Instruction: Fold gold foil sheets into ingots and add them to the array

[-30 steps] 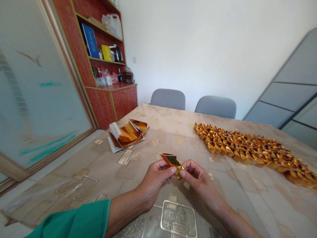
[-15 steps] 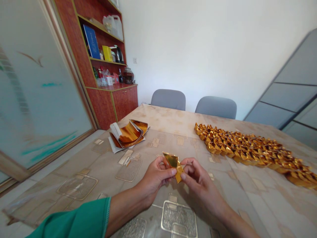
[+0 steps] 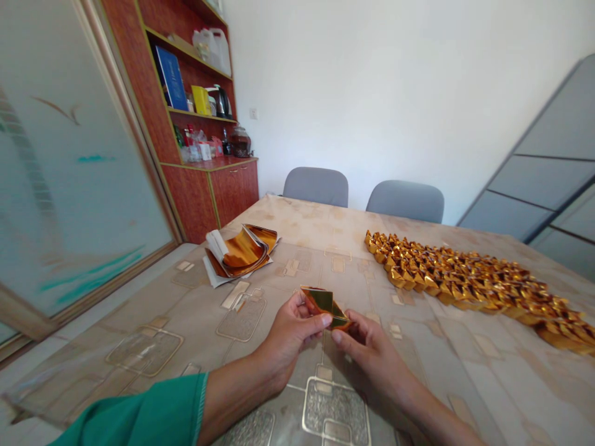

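A small folded piece of gold foil paper [image 3: 321, 301] is held above the table, its creased triangular faces turned up. My left hand [image 3: 297, 328] pinches it from the left, thumb lying on top and the fingers behind. On its right end, my right hand [image 3: 365, 341] grips the lower corner between thumb and fingers. Some of the fingers are hidden behind the paper and the hands. Beyond my left hand lies a stack of gold foil sheets [image 3: 246, 251] with pale backs, loosely curled.
Rows of folded gold foil pieces [image 3: 455, 272] cover the right side of the patterned table [image 3: 153, 365]. Two grey chairs [image 3: 316, 186] stand at the far edge. A red-brown cabinet [image 3: 195, 192] with bottles and a kettle is at the back left, beside a frosted glass door [image 3: 79, 161].
The right end of the foil paper, which pointed down, has been folded up into a second triangular face. My right hand has shifted slightly downward around that corner. My left hand keeps its hold.
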### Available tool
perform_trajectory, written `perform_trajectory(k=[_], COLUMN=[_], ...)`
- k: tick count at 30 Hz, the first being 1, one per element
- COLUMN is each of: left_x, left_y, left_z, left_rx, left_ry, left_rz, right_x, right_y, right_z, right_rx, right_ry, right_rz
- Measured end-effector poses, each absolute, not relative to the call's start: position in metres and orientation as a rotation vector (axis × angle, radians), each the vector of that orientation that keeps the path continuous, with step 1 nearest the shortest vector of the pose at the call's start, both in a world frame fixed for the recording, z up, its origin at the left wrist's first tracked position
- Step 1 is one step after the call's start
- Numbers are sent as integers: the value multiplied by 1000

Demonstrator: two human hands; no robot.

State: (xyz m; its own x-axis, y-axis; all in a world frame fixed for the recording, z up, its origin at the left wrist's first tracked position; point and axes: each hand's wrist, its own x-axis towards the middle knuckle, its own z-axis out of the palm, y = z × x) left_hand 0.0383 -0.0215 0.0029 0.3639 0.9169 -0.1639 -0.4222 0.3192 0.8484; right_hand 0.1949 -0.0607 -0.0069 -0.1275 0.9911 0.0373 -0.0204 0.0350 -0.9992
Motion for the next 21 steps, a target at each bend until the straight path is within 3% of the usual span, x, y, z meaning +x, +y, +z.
perform_trajectory(k=[7,16,21], left_x=[39,37,34], left_y=[-19,-17,-17], left_z=[3,4,10], left_rx=[839,846,789], left_ry=[755,813,790], left_rz=[1032,984,854], right_x=[199,203,216], right_y=[-57,-57,-58], right_z=[-11,-2,15], right_rx=[-1050,-1205,-1299], right_ry=[-1244,-1429,-1704], right_rz=[1390,1156,710])
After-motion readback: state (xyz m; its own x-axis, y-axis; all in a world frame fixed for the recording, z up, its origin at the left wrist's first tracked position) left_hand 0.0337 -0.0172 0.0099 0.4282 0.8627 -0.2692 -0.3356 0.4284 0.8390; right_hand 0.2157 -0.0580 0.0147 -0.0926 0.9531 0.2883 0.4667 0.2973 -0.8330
